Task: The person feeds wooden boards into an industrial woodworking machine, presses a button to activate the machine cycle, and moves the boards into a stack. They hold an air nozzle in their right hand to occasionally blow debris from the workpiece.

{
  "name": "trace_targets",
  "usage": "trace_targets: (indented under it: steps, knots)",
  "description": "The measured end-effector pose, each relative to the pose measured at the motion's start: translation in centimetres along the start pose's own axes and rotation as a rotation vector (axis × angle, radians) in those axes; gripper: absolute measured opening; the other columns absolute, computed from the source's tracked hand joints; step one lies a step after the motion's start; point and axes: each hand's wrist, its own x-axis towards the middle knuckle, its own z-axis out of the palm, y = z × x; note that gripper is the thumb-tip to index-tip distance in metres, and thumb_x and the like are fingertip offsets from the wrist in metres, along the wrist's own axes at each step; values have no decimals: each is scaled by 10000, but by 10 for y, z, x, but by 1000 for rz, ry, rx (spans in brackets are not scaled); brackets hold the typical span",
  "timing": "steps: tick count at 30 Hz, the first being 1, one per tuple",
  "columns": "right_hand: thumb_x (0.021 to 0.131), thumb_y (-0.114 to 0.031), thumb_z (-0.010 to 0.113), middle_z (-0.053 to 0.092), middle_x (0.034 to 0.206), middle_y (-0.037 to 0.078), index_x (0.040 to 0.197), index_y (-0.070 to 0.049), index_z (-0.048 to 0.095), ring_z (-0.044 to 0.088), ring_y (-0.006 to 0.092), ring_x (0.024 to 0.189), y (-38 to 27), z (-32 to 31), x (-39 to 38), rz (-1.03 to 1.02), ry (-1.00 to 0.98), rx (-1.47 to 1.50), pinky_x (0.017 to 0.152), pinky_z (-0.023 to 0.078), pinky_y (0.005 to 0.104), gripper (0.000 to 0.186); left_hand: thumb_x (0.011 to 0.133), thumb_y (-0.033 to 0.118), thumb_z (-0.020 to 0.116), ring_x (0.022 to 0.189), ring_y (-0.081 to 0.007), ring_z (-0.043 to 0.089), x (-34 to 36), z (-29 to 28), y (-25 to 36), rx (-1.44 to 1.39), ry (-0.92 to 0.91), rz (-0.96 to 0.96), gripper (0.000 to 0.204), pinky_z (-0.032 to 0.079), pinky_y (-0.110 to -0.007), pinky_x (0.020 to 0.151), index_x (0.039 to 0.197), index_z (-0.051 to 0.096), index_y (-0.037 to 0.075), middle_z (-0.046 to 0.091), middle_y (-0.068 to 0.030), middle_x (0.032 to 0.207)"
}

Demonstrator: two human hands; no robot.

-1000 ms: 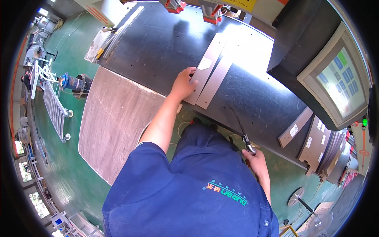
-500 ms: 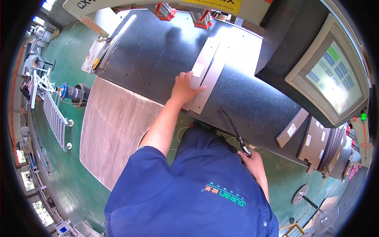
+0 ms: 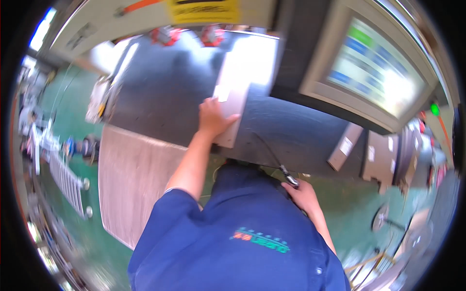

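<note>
My left hand [image 3: 214, 119] rests with its fingers apart on a long greyish metal strip [image 3: 236, 107] lying on the dark machine table [image 3: 160, 92]. Its fingertips are near a white label [image 3: 222, 93] on the strip, and the thumb stretches across the metal. In front of my right hip, my right hand [image 3: 303, 194] is closed round the handle of a thin, curved black tool [image 3: 272, 154] with a silver and black grip. The tool's long end points toward the table, close to its front edge. Motion blur hides finer detail.
A touchscreen panel [image 3: 371, 68] overhangs the table at the right. Below it lie a labelled strip [image 3: 345, 147] and several brown metal plates [image 3: 378, 155]. Red clamp-like blocks [image 3: 165, 36] line the back. A pale brown board [image 3: 138, 179] adjoins the left front; a standing fan [image 3: 415, 237] is lower right.
The whole view has shifted and blurred. The narrow gap between two neighbouring strips under my left hand no longer shows. My left hand stays on the metal; my right still grips the tool.
</note>
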Motion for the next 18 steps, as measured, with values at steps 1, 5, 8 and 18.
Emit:
trace_targets:
  steps: [1, 5, 8, 18]
  knots:
    - [870, -467, 646, 697, 852, 192, 939, -40, 679, 673, 374, 839, 2, 0, 2, -17, -21, -43, 762, 508, 431, 434, 725, 585, 758, 1097, -431, 477, -1, 3, -8, 6, 5, 39, 935, 417, -515, 953, 1383, 437, 3, 466, -239, 1233]
    - [856, -519, 619, 707, 909, 187, 952, -66, 697, 667, 391, 893, -9, -10, -4, 80, 30, -9, 800, 518, 453, 469, 764, 571, 734, 1281, -478, 382, -2, 5, -3, 98, 17, 28, 813, 333, -560, 1052, 1438, 460, 209, 370, -291, 1427]
    - [853, -496, 623, 717, 922, 156, 991, -105, 714, 677, 367, 903, -2, -15, -12, 79, 92, 63, 804, 524, 439, 424, 816, 566, 682, 1386, -456, 264, 10, 2, 28, 72, -81, 115, 784, 202, -575, 1124, 1442, 452, 154, 288, -280, 1510]
    - [864, -468, 644, 714, 894, 145, 971, -96, 702, 682, 336, 879, 60, -9, -54, 282, 252, 370, 791, 514, 418, 392, 881, 540, 608, 1391, -402, 311, 40, 49, 177, 138, -309, 382, 782, 208, -522, 1141, 1454, 413, 45, 375, -212, 1502]
